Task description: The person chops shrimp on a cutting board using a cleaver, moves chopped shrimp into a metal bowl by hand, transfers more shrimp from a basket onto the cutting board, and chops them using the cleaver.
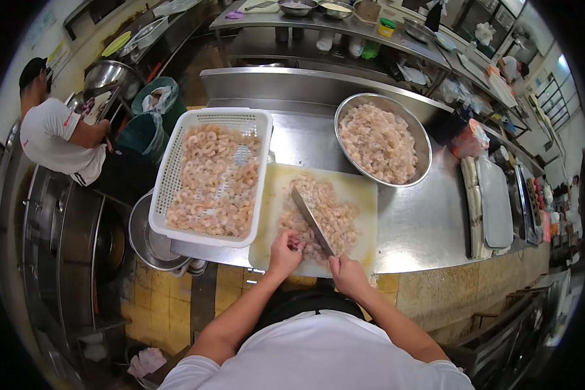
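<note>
Chopped shrimp lie spread over a pale cutting board on the steel table. My right hand is closed round the handle of a large knife, whose blade points up and to the left across the shrimp. My left hand is at the left edge of the pile with its fingers curled; whether they pinch a piece is too small to tell. Left of the board stands a white perforated basket holding whole peeled shrimp. A steel bowl heaped with shrimp pieces is at the upper right.
A steel pot sits below the basket's left side. Green bins and a person in a white shirt are at the left. A grey lid lies at the table's right. Another counter runs along the back.
</note>
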{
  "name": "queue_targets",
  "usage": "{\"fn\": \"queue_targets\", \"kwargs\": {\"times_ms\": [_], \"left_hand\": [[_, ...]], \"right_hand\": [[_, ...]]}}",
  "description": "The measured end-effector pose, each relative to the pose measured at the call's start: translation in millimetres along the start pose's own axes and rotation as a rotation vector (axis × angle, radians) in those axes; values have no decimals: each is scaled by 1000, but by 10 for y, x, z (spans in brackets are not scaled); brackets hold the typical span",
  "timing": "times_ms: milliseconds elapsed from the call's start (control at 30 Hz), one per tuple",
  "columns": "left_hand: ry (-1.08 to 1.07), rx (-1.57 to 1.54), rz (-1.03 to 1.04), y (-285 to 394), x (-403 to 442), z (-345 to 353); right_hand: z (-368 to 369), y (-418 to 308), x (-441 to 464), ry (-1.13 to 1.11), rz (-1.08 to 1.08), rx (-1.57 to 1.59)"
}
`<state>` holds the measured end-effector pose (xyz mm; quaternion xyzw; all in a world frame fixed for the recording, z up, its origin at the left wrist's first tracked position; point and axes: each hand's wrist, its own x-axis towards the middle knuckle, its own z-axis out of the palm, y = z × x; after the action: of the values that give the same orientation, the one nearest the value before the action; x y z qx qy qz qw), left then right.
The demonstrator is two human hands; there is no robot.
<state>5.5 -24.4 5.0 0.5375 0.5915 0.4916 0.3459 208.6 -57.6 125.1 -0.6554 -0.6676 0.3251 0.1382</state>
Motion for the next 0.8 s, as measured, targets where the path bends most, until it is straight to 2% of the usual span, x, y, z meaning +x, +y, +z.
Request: {"fn": "queue_targets", "kwargs": {"times_ms": [133,233,333,433,467,567,667,800], "left_hand": [[-15,-49,-91,56,4,-10],[-39,173,324,386,1,-120],[-266,198,564,547,-147,-10],[-467,276,716,474,-203,194],[-531,326,681,453,-227,225],[-540,378,640,364,-245,296],[-393,340,587,233,-219,433],[-344,360,400,377,-32,522]], "right_hand": [[-189,10,25,3,54,73],[-535,-117,-45,44,94,115],[-657,-96,-78,113,95,138],[-331,290,18,148,55,51],[-283,369,62,141,56,35],[-319,412,136,108,72,39],[-598,205,24,104,122,129],[-760,96,-103,145,149,170]]}}
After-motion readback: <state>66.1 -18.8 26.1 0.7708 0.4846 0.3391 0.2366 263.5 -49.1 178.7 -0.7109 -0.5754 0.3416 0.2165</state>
